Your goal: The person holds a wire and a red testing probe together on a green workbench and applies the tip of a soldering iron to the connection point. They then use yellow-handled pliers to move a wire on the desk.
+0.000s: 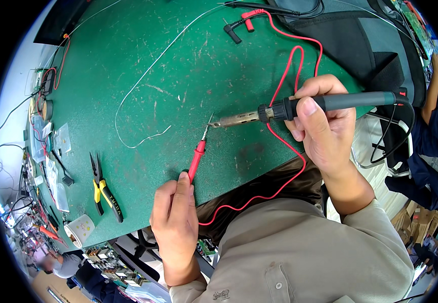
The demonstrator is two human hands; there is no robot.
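My right hand (325,118) is closed round the dark handle of a soldering iron (236,119), which points left over the green table (153,121). The iron's tip meets, or nearly meets, the metal point of a red multimeter probe (197,159). That probe is gripped in my left hand (175,209), its point slanting up and away from me. From the probe a red lead (279,189) loops below the table edge and back up past my right hand. A thin solder wire (123,103) curves across the table, its loose end left of the probe point.
Long-nose pliers (100,189) with yellow-black handles lie at the left, near a paper cup (79,230) on its side. Red and black probe plugs (241,28) rest at the far side, beside a dark grey bag (365,40). Wires and small parts crowd the left edge.
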